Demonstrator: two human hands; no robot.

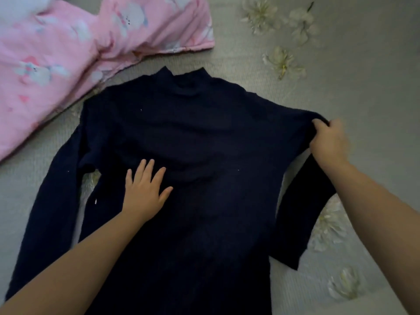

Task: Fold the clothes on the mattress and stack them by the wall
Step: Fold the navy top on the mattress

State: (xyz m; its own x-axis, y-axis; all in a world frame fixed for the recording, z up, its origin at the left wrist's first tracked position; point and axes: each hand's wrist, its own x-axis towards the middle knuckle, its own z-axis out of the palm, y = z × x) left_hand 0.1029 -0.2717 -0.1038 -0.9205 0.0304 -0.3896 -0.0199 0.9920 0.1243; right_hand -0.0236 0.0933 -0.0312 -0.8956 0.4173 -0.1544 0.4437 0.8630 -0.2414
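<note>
head view: a dark top (193,155) lies spread flat, collar away from the person, on the grey flowered mattress (352,76). its body is smoothed out and both long sleeves are unfolded: one runs down the left side, the other hangs down on the right. the left hand (145,192) rests flat on the chest of the top, fingers straight and spread, pressing it down. the right hand (329,142) pinches the right shoulder of the top, fingers curled round a bunch of cloth and lifting it slightly off the mattress. the hands are well apart, one at the middle, one at the edge.

a pink quilt (68,53) with a rabbit print lies crumpled at the upper left, just beside the top's left shoulder; i cannot tell whether it counts among the clothes.

as for progress, the task looks near its start for this piece: the top is laid out but no fold is made yet. the sleeves and sides remain to be folded in, then the length. no folded stack and no wall show here, so the stacking is left too.
</note>
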